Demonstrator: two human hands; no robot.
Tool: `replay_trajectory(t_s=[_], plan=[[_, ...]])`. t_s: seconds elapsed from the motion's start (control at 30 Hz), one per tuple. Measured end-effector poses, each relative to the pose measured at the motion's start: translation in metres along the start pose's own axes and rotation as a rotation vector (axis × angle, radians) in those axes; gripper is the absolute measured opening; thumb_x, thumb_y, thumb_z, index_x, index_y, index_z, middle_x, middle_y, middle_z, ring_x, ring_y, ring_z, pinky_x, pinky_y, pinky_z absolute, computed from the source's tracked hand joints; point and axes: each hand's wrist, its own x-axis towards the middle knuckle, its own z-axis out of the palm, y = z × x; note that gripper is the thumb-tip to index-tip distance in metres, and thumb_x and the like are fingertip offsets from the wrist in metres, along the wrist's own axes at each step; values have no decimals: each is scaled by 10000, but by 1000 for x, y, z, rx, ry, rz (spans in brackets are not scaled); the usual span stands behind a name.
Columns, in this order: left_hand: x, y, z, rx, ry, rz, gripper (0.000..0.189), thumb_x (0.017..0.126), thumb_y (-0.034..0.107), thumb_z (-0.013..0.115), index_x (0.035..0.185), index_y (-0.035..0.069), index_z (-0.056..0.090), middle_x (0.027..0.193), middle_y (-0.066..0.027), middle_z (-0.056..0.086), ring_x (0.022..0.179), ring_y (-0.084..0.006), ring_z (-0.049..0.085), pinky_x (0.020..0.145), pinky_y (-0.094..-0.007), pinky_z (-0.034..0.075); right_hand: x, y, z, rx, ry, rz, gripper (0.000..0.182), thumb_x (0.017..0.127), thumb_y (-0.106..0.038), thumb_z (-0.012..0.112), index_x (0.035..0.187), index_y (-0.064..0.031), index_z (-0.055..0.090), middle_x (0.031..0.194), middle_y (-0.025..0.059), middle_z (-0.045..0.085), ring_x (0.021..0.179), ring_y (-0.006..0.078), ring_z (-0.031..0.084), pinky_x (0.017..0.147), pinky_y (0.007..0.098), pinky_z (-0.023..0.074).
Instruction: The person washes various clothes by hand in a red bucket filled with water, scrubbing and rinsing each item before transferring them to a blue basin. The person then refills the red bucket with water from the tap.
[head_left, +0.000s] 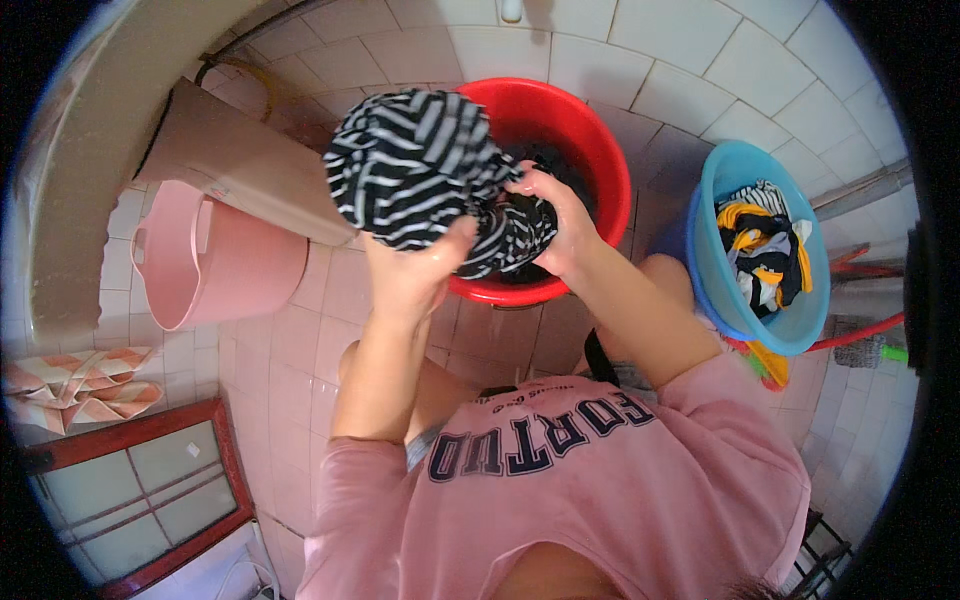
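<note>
Both my hands hold a bunched black-and-white striped cloth (416, 169) up over the near left side of a red plastic basin (611, 165). My left hand (420, 274) grips it from below, thumb across the fabric. My right hand (562, 217) clasps the narrower, gathered end, and its fingers are partly hidden by folds. The skin of that hand looks wet. Inside the basin, dark wet fabric (570, 176) shows behind the cloth; most of the basin's inside is hidden.
To the right, a light blue basin (814, 292) with several garments (772, 251) sits on a darker blue tub (695, 255). A pink bucket (251, 262) stands at left beside a beige appliance or cabinet (255, 157). A red hose (862, 330) runs at far right. Tiled wall (600, 67) rises behind.
</note>
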Motion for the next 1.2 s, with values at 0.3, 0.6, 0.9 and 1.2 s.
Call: replay_trajectory(t_s=[0.3,0.6,0.9,1.2], plan=[[-19,10,20,539,-358,190,800,503,110,792,1172,1,367,980,-110,562,891,-211,583,815,-322,450,-1,-9,10,-300,-69,370,184,774,-110,609,953,-73,589,968,111,626,839,179,609,760,306,494],[-29,-1,37,796,-652,504,499,484,169,695,917,-22,533,728,-127,507,640,-314,551,565,-386,441,9,-14,24,-824,-185,507,120,690,-18,607,773,-73,540,786,67,600,686,147,579,626,282,470],[-45,-59,17,886,-977,822,254,591,176,574,813,54,543,693,-75,447,586,-220,468,532,-333,401,3,2,20,-1582,-138,77,255,533,-120,682,743,-14,582,600,71,540,573,155,496,575,296,447],[2,-85,82,373,-518,114,653,689,95,723,1182,5,304,1054,-152,515,928,-267,564,788,-369,477,-95,-150,2,-968,655,-608,193,598,-127,726,749,-82,614,748,5,590,723,136,564,669,289,458]])
